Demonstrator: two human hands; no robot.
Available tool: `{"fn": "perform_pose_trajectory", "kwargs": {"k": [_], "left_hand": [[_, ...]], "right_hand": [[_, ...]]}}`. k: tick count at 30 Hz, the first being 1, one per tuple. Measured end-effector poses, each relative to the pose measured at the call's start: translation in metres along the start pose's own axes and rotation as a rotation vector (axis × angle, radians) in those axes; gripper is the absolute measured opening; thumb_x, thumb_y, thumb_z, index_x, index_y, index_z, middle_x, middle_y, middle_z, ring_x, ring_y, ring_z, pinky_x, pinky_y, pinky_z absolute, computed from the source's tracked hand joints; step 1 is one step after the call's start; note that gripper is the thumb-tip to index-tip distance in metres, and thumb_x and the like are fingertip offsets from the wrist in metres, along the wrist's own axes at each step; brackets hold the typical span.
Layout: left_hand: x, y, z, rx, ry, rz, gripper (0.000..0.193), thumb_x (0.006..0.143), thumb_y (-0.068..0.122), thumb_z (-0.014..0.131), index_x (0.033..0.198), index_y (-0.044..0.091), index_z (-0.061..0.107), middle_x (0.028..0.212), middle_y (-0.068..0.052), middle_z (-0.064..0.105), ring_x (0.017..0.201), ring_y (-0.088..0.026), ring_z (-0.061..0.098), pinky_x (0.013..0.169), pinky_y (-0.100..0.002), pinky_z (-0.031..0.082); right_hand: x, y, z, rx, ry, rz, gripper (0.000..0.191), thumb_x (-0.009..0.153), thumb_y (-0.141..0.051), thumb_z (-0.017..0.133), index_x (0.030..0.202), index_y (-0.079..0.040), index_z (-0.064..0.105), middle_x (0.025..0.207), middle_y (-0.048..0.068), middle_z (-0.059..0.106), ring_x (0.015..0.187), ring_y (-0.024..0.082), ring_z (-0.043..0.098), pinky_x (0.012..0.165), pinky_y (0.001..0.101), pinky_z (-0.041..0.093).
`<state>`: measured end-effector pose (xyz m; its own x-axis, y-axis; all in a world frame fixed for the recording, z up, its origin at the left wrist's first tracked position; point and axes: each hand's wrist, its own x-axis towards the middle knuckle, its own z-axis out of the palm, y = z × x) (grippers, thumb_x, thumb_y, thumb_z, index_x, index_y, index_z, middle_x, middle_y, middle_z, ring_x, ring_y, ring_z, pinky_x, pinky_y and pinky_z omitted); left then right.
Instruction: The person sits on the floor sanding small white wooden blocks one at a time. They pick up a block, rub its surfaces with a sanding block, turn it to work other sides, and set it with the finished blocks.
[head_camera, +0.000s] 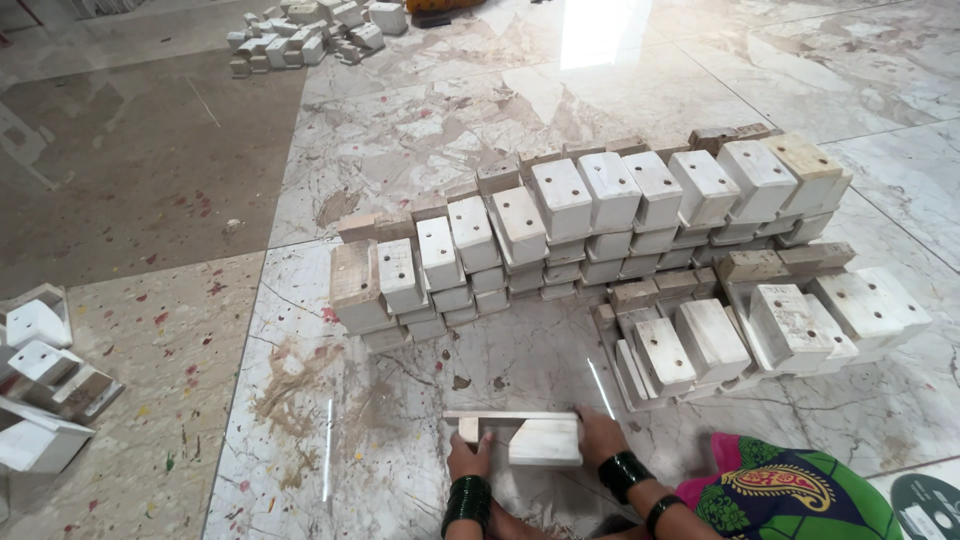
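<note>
A white wooden block assembly (520, 435) is gripped on the marble floor (400, 130) by both hands, left (468, 458) and right (598, 437), fingers closed around its ends; level, even holding seems best.

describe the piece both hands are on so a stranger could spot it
Start at the long curved stack of white wooden blocks on the marble floor. Nearer the camera, alone, sits a white block assembly between the left hand and right hand, topped by a thin flat strip.
</note>
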<state>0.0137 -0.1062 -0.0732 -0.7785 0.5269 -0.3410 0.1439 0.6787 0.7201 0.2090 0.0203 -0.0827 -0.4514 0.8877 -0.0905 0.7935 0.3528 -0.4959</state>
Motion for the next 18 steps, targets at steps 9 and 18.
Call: {"fn": "perform_pose_trajectory", "kwargs": {"k": [9,18], "left_hand": [[-0.019,0.021,0.016,0.39,-0.146,0.432,0.126,0.066,0.056,0.097,0.155,0.017,0.017,0.164,-0.014,0.026,0.153,-0.039,0.022,0.116,-0.05,0.034],[-0.018,0.017,0.025,0.349,-0.251,0.351,0.106,0.06,0.048,0.098,0.15,0.048,0.042,0.168,-0.025,-0.015,0.157,-0.047,0.001,0.121,-0.051,0.033]], "right_hand": [[-0.049,-0.008,0.01,0.334,-0.284,0.002,0.032,0.092,-0.008,0.054,0.116,-0.016,0.073,0.092,0.013,0.08,0.088,0.03,0.079,0.084,0.0373,0.06],[-0.022,-0.02,0.021,0.384,0.125,-0.306,0.053,0.084,0.006,0.053,0.125,-0.02,0.074,0.143,0.004,0.065,0.127,0.027,0.063,0.105,0.0347,0.051]]}}
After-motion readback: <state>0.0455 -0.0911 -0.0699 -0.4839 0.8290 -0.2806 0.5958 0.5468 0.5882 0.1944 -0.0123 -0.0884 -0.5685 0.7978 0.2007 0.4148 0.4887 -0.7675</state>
